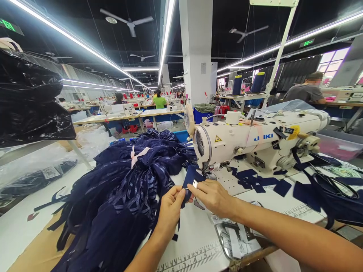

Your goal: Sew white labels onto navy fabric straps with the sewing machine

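- Navy fabric piece, seen from the head camera: it's up between the person's two hands, just in front of the needle end of a white sewing machine.
- Left hand: thumb and fingers pinched narrow on the lower end of that piece, so yeah, it's gripping it.
- Right hand: fingers bunched close together right by the same piece, with a small shiny bit at the tips. Can't tell what that is, or how firmly the fingers are closed.
- Big heap of navy garments just left of the hands, with a pale pink tie around part of it.
- Bunch of cut navy scraps lying right of the needle area, near the machine's base.
- Metal tray with pale strips inside, sitting on the white counter below the right forearm. Ruler markings run along the near edge.
- Further back, somebody in a green top.
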Available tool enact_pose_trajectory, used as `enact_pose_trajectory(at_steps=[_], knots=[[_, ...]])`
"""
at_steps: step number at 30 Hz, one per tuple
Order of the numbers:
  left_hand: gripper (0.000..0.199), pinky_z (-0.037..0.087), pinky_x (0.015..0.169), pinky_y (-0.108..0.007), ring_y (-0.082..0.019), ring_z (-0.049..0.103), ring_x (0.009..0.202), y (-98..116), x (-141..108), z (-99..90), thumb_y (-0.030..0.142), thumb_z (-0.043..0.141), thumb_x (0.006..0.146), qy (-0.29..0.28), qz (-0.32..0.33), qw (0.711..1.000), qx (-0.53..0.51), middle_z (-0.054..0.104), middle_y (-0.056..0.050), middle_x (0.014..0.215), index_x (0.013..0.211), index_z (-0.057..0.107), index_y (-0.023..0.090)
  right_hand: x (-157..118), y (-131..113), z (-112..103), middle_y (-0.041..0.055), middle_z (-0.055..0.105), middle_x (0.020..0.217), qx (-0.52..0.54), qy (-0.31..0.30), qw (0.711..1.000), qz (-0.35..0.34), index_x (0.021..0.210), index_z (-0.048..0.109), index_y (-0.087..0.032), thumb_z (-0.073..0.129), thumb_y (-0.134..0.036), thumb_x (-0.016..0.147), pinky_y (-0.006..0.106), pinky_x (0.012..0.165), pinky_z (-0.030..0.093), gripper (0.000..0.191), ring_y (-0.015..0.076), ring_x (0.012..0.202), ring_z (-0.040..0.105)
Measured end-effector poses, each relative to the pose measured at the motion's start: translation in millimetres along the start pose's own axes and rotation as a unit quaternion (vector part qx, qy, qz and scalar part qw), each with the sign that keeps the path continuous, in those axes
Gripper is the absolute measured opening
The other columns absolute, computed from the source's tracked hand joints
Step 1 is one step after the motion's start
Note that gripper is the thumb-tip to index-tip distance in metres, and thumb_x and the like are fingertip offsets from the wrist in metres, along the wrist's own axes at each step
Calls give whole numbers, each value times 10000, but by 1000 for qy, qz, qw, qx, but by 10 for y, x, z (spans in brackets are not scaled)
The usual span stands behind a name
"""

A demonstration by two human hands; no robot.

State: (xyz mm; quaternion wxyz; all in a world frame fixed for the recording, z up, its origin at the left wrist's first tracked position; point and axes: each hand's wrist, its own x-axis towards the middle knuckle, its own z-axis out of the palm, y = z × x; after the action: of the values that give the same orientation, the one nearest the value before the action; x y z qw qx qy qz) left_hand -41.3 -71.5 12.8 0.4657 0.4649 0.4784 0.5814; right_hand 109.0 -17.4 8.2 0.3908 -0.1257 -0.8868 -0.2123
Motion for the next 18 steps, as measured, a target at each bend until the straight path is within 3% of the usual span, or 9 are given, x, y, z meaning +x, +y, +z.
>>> enact_pose_trajectory(at_steps=[4, 10, 12, 15, 17, 18], knots=[[227, 434, 593, -238, -119, 551, 534, -8, -4, 6, 375, 590, 678, -6, 14, 1000, 7, 629, -13, 598, 647, 576, 151, -15, -19, 45, -5, 508, 598, 32, 3, 998, 49, 1010, 520, -106, 374, -39, 802, 238, 473, 313, 262, 103, 473, 413], [240, 418, 559, -230, -106, 518, 500, -45, 5, 16, 384, 575, 684, -28, 24, 998, 44, 611, -6, 571, 616, 563, 154, 22, -85, 66, 7, 533, 616, 156, -56, 974, 156, 928, 550, -132, 363, -82, 813, 225, 499, 349, 225, 107, 513, 469], [254, 414, 539, -228, -105, 510, 484, -55, 17, 14, 403, 574, 677, -51, 27, 997, 57, 598, -1, 548, 614, 562, 157, 56, -100, 63, -16, 523, 586, 260, -82, 931, 242, 947, 543, -141, 381, -101, 806, 211, 517, 375, 218, 97, 518, 484], [268, 407, 515, -226, -104, 496, 464, -50, 22, 7, 418, 554, 693, -90, 40, 991, 94, 589, -1, 537, 624, 559, 159, 105, -109, 45, -73, 420, 470, 435, -107, 806, 387, 874, 540, -145, 442, -166, 780, 187, 470, 382, 138, 69, 425, 421], [270, 406, 520, -226, -109, 501, 475, -34, 16, -2, 411, 527, 717, -106, 50, 985, 127, 588, -5, 540, 623, 554, 160, 126, -107, 12, -91, 362, 435, 515, -107, 735, 428, 813, 528, -149, 478, -230, 766, 176, 420, 351, 106, 55, 375, 349], [268, 406, 523, -226, -111, 505, 481, -27, 12, -7, 405, 517, 725, -110, 53, 982, 142, 588, -7, 540, 621, 552, 161, 133, -105, -13, -95, 349, 428, 536, -104, 713, 439, 796, 521, -151, 485, -257, 763, 173, 398, 325, 117, 50, 360, 317]])
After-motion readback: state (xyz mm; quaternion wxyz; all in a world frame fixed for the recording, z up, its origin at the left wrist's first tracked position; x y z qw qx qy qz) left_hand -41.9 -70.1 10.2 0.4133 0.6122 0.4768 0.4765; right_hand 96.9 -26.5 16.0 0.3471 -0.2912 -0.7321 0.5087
